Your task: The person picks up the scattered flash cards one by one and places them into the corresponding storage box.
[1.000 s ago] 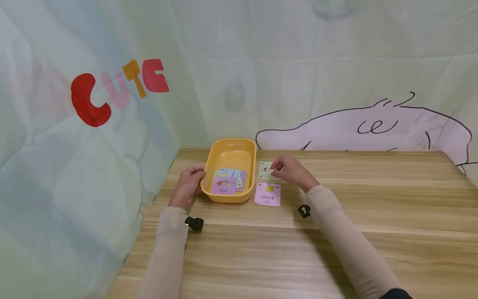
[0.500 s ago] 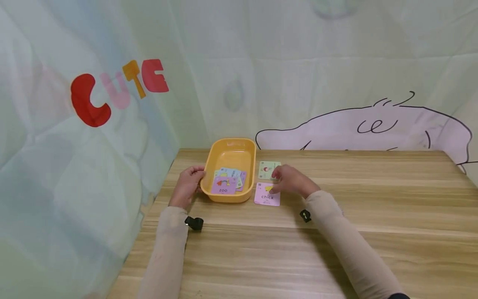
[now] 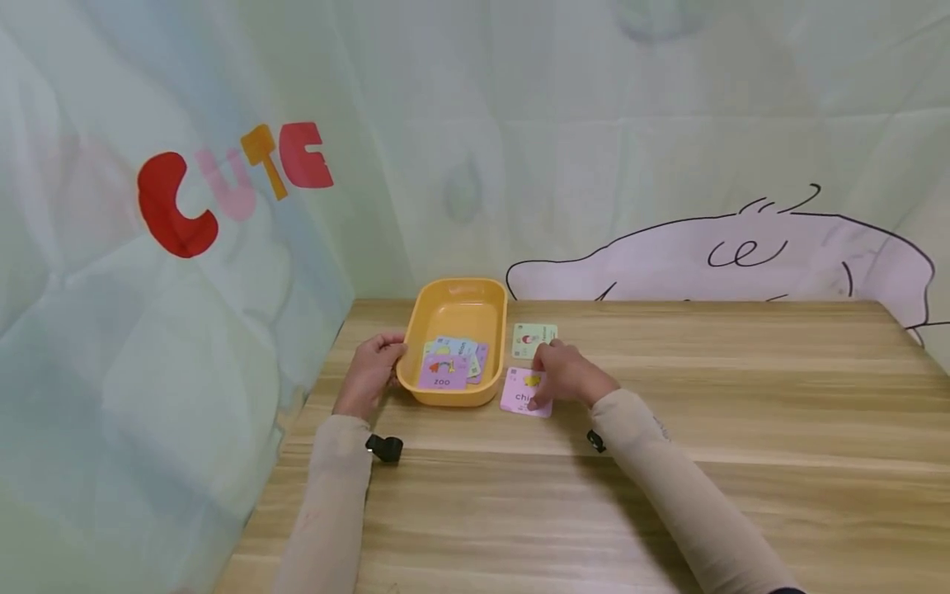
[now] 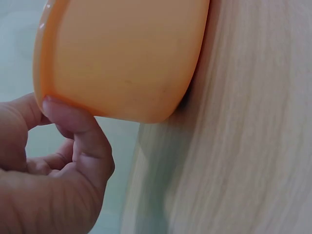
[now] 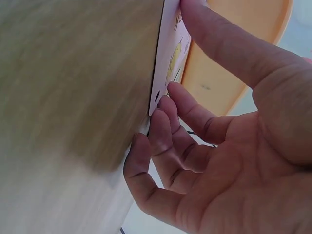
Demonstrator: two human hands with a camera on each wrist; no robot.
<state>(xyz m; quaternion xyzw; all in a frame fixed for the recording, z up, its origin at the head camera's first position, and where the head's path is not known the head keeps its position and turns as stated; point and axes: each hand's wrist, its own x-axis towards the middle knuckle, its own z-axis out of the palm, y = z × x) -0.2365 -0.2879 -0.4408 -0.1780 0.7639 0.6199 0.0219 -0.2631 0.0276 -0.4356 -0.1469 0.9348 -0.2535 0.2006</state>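
Note:
My left hand [image 3: 371,371] grips the near-left rim of the yellow tray [image 3: 458,318], thumb and fingers pinching its wall [image 4: 122,73] in the left wrist view. Inside, several picture cards overlap, a purple "zoo" card [image 3: 442,376] on top. Right of the tray lies a pink "chick" card [image 3: 515,389], partly covered by my right hand [image 3: 570,376]. That hand's thumb is on the card's face near its lower edge, and curled fingertips meet the opposite corner of the pink card [image 5: 169,46] in the right wrist view. The card sits slightly turned.
A green picture card [image 3: 528,338] lies just behind the pink one, beside the tray. The wooden table [image 3: 505,511] ends at a printed cloth backdrop [image 3: 594,165] behind and on the left. A black wrist camera [image 3: 385,449] is strapped at my left wrist.
My right hand has come from the green card down and toward me onto the pink "chick" card, which has turned and shifted slightly left. My left hand keeps holding the tray.

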